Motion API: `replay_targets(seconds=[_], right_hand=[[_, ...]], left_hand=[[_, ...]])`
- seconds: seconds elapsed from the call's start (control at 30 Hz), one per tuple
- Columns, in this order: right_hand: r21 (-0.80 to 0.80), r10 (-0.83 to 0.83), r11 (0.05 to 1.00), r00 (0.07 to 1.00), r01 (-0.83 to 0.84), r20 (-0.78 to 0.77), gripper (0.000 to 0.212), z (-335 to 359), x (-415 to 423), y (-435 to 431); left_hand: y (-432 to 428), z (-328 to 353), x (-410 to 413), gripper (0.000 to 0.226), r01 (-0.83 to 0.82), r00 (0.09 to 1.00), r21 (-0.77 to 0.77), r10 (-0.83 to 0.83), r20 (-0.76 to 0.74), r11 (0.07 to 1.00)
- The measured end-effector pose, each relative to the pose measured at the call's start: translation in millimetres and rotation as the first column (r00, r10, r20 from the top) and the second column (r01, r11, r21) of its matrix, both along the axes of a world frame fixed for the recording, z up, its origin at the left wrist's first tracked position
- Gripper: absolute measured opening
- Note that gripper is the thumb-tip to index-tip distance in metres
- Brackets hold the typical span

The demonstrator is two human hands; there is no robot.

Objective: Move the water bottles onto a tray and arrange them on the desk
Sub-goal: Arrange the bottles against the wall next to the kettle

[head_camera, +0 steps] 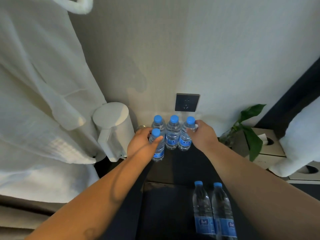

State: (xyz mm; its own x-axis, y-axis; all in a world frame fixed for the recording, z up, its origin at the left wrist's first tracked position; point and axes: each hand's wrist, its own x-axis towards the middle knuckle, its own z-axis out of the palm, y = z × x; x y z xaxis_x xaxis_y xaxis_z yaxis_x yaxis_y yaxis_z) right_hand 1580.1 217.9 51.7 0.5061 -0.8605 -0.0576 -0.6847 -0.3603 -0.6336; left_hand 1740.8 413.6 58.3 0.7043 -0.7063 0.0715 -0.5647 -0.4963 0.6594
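Water bottles (172,134) stand four strong at the back of the dark counter (181,163), tight against the wall under a black socket (187,102). Both bare arms are stretched well forward, and both hands are busy. The left hand (141,141) comes in from the side, thumb and fingers wrapped round the shoulder of the front bottle (158,151), just below its blue cap. The right hand (202,134) reaches in with the wrist turned inward and grips the right bottle (185,142) high up by the neck. Each hand is clamped on its own bottle, with the middle one standing untouched between them. Whether either bottle has left the counter cannot be told.

Closer in, two more bottles (202,208) stand side by side on what looks like a dark tray (164,205), beside the right forearm. A white kettle (114,129) sits just left of the cluster, with a leafy plant (249,132) and a tissue box (266,144) off to the right.
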Motion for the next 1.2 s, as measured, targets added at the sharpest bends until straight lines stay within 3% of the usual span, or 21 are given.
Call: replay_targets(seconds=[0.17, 0.3, 0.37, 0.47, 0.6, 0.8, 0.93, 1.03, 1.2], right_hand=[[0.091, 0.048, 0.995, 0.987, -0.035, -0.152, 0.054, -26.6, -33.3, 14.9], [0.144, 0.066, 0.989, 0.946, -0.021, -0.317, 0.033, -53.2, -75.6, 28.7], [0.193, 0.071, 0.981, 0.922, 0.004, -0.382, 0.023, -63.7, -97.1, 33.8], [0.217, 0.069, 0.975, 0.877, 0.041, -0.476, 0.024, -73.2, -127.1, 38.1], [0.245, 0.078, 0.967, 0.826, 0.074, -0.558, 0.036, -80.9, -156.4, 43.3], [0.299, 0.081, 0.947, 0.816, 0.116, -0.573, 0.054, -90.1, -177.9, 55.5], [0.296, 0.109, 0.95, 0.785, 0.098, -0.609, 0.066, -90.3, -172.3, 56.7], [0.286, 0.092, 0.949, 0.751, 0.132, -0.654, 0.06, -86.8, -161.6, 54.5], [0.391, 0.094, 0.9, 0.788, 0.194, -0.608, 0.042, -82.0, -155.2, 50.4]], left_hand=[[11.9, -12.2, -15.8, 0.057, -0.073, 0.989, 0.118, 0.087, -0.123, 0.99], [24.1, -33.6, -41.6, 0.057, -0.09, 0.985, 0.257, 0.124, -0.122, 0.962], [25.8, -45.3, -58.5, 0.054, -0.016, 0.988, 0.352, 0.068, -0.137, 0.936], [26.6, -60.3, -87.4, 0.046, 0.179, 0.976, 0.459, -0.1, -0.191, 0.87], [20.8, -73.4, -129.4, 0.046, 0.344, 0.935, 0.485, -0.243, -0.259, 0.804], [1.0, -85.6, -186.7, 0.059, 0.417, 0.896, 0.48, -0.258, -0.362, 0.772], [-11.2, -95.9, -211.6, 0.061, 0.365, 0.929, 0.517, -0.261, -0.264, 0.774], [-18.7, -97.6, -222.2, 0.061, 0.243, 0.965, 0.513, -0.154, -0.21, 0.823], [-26.1, -95.0, -211.5, 0.042, 0.219, 0.917, 0.49, -0.006, -0.399, 0.844]])
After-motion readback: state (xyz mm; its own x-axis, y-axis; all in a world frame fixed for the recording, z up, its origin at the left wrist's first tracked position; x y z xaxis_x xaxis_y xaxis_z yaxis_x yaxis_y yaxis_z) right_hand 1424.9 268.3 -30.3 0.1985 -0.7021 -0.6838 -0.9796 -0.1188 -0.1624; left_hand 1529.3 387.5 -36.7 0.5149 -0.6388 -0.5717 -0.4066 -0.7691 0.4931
